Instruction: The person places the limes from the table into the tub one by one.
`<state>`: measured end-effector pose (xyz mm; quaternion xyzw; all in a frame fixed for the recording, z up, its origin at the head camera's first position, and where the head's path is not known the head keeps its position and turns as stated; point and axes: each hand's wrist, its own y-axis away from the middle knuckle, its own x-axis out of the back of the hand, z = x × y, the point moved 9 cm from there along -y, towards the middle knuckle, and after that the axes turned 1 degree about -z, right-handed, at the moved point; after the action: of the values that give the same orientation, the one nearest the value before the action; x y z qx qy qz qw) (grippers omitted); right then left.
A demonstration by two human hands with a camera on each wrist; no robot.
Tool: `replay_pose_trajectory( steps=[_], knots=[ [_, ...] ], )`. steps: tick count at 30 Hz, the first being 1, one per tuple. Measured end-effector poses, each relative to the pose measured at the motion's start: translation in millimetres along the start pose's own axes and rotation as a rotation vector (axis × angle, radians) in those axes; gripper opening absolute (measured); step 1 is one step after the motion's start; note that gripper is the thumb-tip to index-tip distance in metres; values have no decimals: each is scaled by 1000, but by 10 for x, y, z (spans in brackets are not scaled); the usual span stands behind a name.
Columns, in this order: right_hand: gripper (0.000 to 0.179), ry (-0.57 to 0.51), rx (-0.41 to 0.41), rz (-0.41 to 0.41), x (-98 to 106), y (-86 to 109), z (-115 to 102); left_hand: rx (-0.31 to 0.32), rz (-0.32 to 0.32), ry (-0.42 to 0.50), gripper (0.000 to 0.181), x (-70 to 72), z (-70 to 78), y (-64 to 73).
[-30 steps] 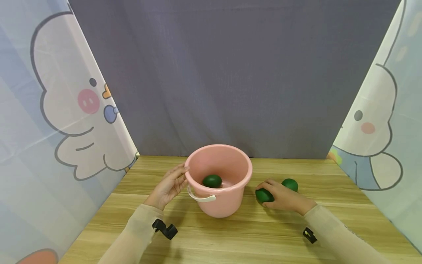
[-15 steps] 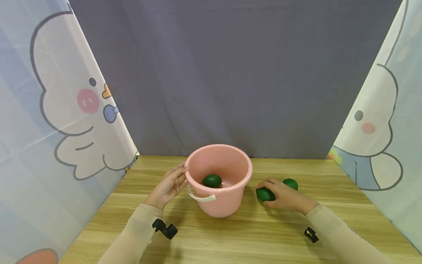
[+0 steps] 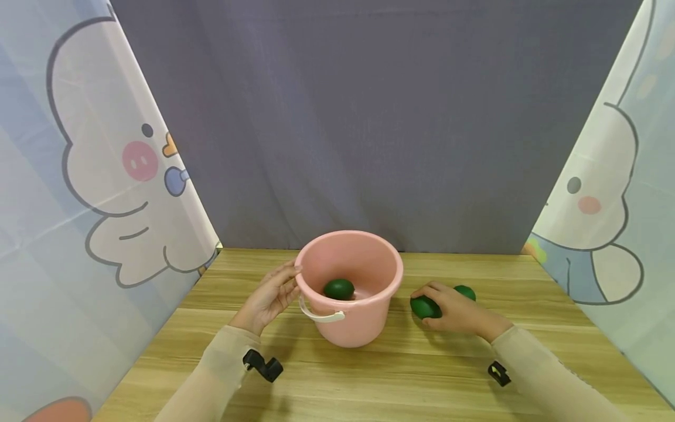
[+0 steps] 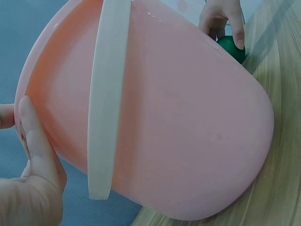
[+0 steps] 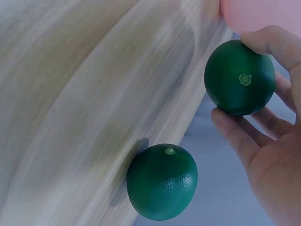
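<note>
A pink bucket (image 3: 352, 321) with a white handle (image 3: 323, 318) stands upright on the wooden table. My left hand (image 3: 270, 299) pinches its rim on the left side, the thumb (image 4: 35, 127) on the outer wall and a fingertip across the rim. Inside the bucket lies one green lime (image 3: 339, 289). To the right of the bucket, my right hand (image 3: 454, 310) grips a second lime (image 5: 239, 77) between thumb and fingers. A third lime (image 5: 162, 182) rests on the table just behind that hand, partly hidden by it in the head view.
The wooden table (image 3: 337, 387) ends at a dark grey curtain (image 3: 358, 129) behind the bucket. Cartoon-printed cloths (image 3: 596, 176) hang at both sides. A black mount (image 3: 263, 366) is strapped to my left wrist, and another (image 3: 498, 373) to my right.
The right hand has risen very slightly with the lime in its grip. My left hand and the bucket stay in place.
</note>
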<state>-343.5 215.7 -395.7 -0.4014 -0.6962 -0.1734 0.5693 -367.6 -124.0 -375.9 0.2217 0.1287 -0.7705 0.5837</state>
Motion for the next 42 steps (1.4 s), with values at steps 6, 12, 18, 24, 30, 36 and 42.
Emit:
replay_pose_trajectory(
  steps=[6,12,18,24,30,36,42],
  knots=[
    [50,7,1,18,34,1,-30,4,13,14,52,13,-6,-1],
    [50,16,15,45,74,-6,-54,4,15,8,51,14,-6,-3],
    [51,21,43,63,111,-6,-81,1,-13,0,52,-7,1,3],
    [52,19,75,88,165,-14,-137,-2,-23,3,53,-11,7,5],
    [52,23,109,121,197,-17,-178,-2,-24,-1,53,-14,5,5],
    [52,41,144,203,260,-6,-196,-4,-30,-5,54,-21,8,1],
    [52,35,148,227,299,-16,-210,-3,-22,-2,53,-12,8,-2]
  ],
)
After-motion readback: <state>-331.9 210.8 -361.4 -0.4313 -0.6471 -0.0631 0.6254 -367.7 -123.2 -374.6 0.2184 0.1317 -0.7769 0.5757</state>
